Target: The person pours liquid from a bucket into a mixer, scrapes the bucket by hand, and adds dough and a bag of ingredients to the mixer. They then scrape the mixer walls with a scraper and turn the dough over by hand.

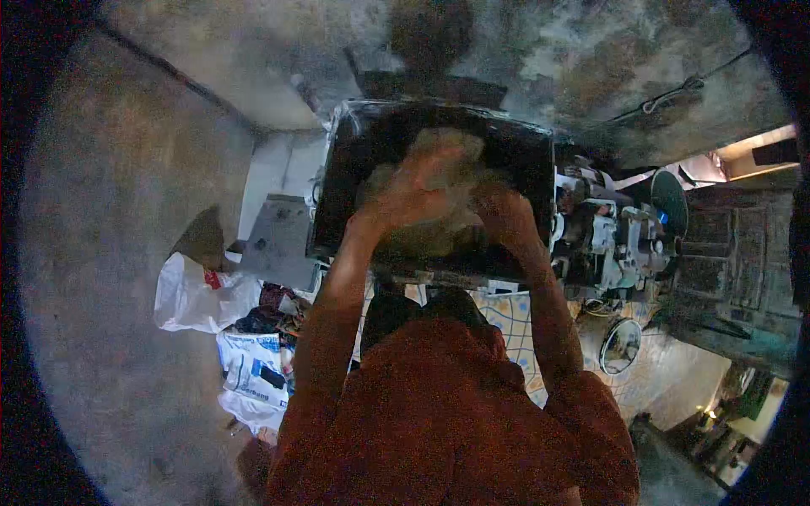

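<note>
Hands (413, 196) over blurred tan mass (422, 239) in rectangular tray (525, 156).

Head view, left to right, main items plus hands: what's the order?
White plastic bag → flat grey panel → left hand → right hand → metal machine parts → dark panelled surface.

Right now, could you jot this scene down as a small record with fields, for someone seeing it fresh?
Left hand: blurred, over the blurred pale-brown material; contact unclear
Right hand: fingers turned inward, beside the left; grip unclear
Container: black, open, rectangular container with a thin pale rim, around the material
To its right: grey metal machinery
To its left: flat grey panel
Lower left: crumpled white plastic bag, white-and-blue printed sack
Lighting: dim
</note>
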Motion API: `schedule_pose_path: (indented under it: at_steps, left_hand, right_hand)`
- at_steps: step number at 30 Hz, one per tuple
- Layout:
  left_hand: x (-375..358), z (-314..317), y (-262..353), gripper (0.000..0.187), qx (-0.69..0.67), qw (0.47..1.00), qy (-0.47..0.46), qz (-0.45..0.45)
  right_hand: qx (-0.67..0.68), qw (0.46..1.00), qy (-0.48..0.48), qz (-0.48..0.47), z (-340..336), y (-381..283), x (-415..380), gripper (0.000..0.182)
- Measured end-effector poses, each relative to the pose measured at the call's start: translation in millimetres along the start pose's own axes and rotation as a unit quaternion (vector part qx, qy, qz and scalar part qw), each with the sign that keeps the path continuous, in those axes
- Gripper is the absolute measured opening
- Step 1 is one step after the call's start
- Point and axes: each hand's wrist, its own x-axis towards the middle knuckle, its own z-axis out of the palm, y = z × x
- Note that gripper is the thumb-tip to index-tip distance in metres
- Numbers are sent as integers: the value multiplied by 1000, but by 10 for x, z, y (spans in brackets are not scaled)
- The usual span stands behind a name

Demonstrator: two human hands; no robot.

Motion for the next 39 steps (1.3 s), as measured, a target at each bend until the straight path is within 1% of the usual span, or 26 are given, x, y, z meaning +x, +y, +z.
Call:
schedule_pose_path:
  at_steps: [1,2,4,5,7,8,9,10,11,12,13,14,15,17,19,20,22,24,27,28,29,31,32,34,35,39]
  left_hand:
    - [-72,-87,35,69,7,997,79,13]
    - [-136,-142,62,69,10,996,83,11]
    - [-273,-228,107,77,3,969,115,-219]
    - [-353,-242,92,77,4,968,120,-221]
    - [-544,-196,-118,64,199,959,-17,-199]
    - [-693,9,-940,51,202,963,-7,-178]
    - [-712,-31,-864,51,203,962,-1,-182]
    - [-695,-63,-674,45,129,964,-6,-231]
    - [-686,-35,-554,40,52,960,-11,-276]
    - [-738,182,-735,42,-224,964,136,-43]
    - [-738,138,-698,42,-224,963,142,-44]
    - [-724,80,-668,43,-70,982,127,-124]
    - [-717,29,-630,45,85,970,108,-201]
    - [-719,-89,-496,40,49,969,108,-216]
    - [-738,-190,-412,36,13,968,103,-231]
    - [-753,-236,-396,30,-41,970,141,-196]
    - [-760,-329,-340,24,-95,966,177,-161]
    - [-763,-443,-265,23,-196,938,161,-236]
    - [-790,-653,-91,23,-182,950,133,-215]
    - [-754,-623,-113,26,-206,940,180,-203]
    - [-763,-645,-135,26,-206,940,182,-203]
    - [-766,-765,-46,27,-170,939,159,-254]
    - [-774,-856,52,29,-245,932,155,-220]
    - [-753,-923,229,33,-232,930,172,-229]
    - [-749,-939,285,38,-219,927,188,-238]
    - [-736,-990,284,25,-193,925,212,-249]
  right_hand:
    - [13,1000,19,-4,22,-14,21,24]
    - [14,1000,18,-9,64,-10,29,24]
    - [-23,999,39,11,140,9,28,24]
    - [-21,999,38,6,150,-1,31,24]
    - [57,997,22,41,156,-28,62,23]
    - [58,998,18,35,292,79,58,23]
    - [133,987,32,79,539,262,39,22]
    - [206,970,44,124,688,344,47,22]
    - [207,970,41,120,562,162,89,22]
    - [154,985,34,75,395,-19,93,21]
    - [99,994,28,29,287,-157,95,21]
    - [99,994,26,25,296,-179,83,21]
    - [92,995,41,-11,302,-191,73,21]
    - [85,994,57,-49,326,-222,51,22]
    - [153,980,-38,119,376,-273,13,26]
    - [152,980,-38,119,393,-302,4,26]
    - [97,993,62,-19,423,-354,-11,33]
    - [98,994,54,-9,441,-385,-22,34]
    - [96,995,31,24,453,-431,-36,37]
    - [95,995,22,35,456,-444,-37,38]
    - [96,995,21,33,490,-411,-14,38]
    - [95,991,46,-82,587,-307,56,36]
    - [95,991,44,-87,495,-443,79,36]
    - [311,943,-33,111,290,-677,108,36]
    - [310,944,-34,109,293,-674,108,36]
    - [324,940,-31,98,322,-577,171,35]
